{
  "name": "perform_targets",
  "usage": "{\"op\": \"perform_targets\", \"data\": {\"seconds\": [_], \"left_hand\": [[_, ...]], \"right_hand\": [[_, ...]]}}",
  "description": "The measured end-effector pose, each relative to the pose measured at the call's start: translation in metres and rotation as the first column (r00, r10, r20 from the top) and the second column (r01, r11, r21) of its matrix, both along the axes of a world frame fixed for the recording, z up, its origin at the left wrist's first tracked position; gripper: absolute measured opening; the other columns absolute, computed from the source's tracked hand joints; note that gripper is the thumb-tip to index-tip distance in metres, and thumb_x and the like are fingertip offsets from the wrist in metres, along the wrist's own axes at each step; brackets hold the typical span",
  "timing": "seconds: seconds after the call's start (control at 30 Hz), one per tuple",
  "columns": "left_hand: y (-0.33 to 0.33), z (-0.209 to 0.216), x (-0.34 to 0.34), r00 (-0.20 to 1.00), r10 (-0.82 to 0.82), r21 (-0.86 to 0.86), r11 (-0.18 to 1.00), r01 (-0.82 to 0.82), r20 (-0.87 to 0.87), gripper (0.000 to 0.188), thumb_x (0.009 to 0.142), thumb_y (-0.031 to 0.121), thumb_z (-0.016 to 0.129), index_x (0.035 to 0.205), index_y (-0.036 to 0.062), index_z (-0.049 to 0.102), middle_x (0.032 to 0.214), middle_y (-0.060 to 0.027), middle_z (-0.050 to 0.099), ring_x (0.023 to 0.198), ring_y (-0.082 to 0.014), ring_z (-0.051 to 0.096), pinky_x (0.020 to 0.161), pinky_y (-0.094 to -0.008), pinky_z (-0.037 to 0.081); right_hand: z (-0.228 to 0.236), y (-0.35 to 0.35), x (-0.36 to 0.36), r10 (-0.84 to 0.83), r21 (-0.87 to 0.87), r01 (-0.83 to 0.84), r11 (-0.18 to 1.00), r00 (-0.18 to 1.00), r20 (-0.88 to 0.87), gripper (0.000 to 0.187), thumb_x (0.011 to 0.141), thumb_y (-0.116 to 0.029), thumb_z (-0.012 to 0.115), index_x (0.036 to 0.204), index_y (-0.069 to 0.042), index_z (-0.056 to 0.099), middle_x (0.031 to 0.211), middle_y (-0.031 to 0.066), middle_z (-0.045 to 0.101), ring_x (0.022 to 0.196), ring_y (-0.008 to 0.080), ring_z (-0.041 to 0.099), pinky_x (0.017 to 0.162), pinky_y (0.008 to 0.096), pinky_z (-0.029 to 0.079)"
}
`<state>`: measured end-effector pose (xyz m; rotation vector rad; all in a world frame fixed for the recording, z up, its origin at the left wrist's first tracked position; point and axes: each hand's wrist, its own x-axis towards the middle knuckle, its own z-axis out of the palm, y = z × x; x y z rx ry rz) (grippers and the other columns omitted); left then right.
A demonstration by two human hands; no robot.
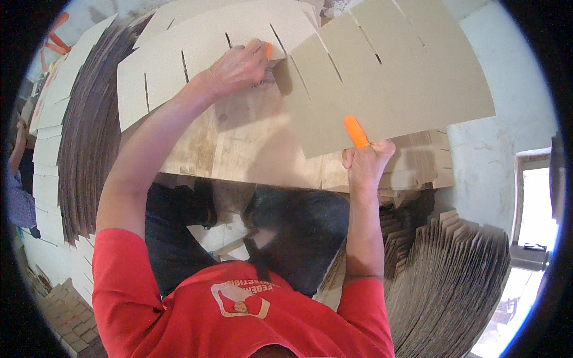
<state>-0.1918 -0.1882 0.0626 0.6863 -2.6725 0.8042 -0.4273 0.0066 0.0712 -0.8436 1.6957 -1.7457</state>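
My right hand (367,160), an orange sleeve over its thumb, grips the near edge of a large grey-brown slotted cardboard sheet (406,83). That sheet is raised and tilted above the right part of the wooden table (239,149). Farther left, my left hand (242,67) is closed at the near edge of a paler slotted cardboard sheet (161,68), beside the raised one. Orange also shows at its fingers, and a bit of board bends up there. The fingertips are partly hidden.
A tall row of stacked cardboard sheets (89,131) stands along the left. Another dense stack (459,292) fills the lower right, near a bright opening in the wall. More cardboard pieces (421,158) lie at the table's right end. A person's sleeve (21,200) shows at the far left.
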Motion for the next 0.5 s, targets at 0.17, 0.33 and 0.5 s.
{"op": "perform_targets", "data": {"seconds": [0.17, 0.33, 0.5], "left_hand": [[0.032, -0.004, -0.001, 0.993, -0.103, 0.178, 0.977, 0.113, -0.064, 0.036, 0.076, 0.011, 0.061, 0.106, -0.0093, 0.058, 0.115, -0.0179, 0.055, 0.103, -0.0265, 0.054, 0.074, -0.0311, 0.056], [0.083, -0.006, -0.008, 0.955, -0.297, 0.082, 0.952, 0.295, 0.013, 0.019, 0.076, 0.015, 0.062, 0.088, 0.0010, 0.063, 0.093, -0.0111, 0.053, 0.089, -0.0214, 0.053, 0.061, -0.0287, 0.050], [0.125, -0.008, -0.015, 0.939, -0.332, 0.161, 0.925, 0.343, -0.091, 0.028, 0.078, 0.027, 0.064, 0.094, 0.0046, 0.063, 0.094, -0.0100, 0.055, 0.093, -0.0228, 0.053, 0.069, -0.0330, 0.051]], "right_hand": [[0.014, -0.005, 0.011, 0.073, 0.007, -0.073, 0.997, 0.994, -0.077, 0.022, 0.083, 0.013, 0.042, 0.068, -0.003, 0.042, 0.055, 0.0009, 0.041, 0.037, 0.0087, 0.039, 0.031, 0.0257, 0.029], [-0.005, -0.027, 0.010, 0.074, 0.010, -0.073, 0.997, 0.997, -0.033, 0.020, 0.082, 0.014, 0.042, 0.069, -0.002, 0.045, 0.057, 0.0017, 0.044, 0.038, 0.0086, 0.040, 0.031, 0.0265, 0.030], [-0.076, -0.058, -0.004, -0.084, -0.038, 0.076, 0.996, 0.961, -0.262, 0.020, 0.081, 0.015, 0.042, 0.082, 0.004, 0.058, 0.063, 0.0061, 0.053, 0.039, 0.0104, 0.043, 0.031, 0.0276, 0.031]]}}
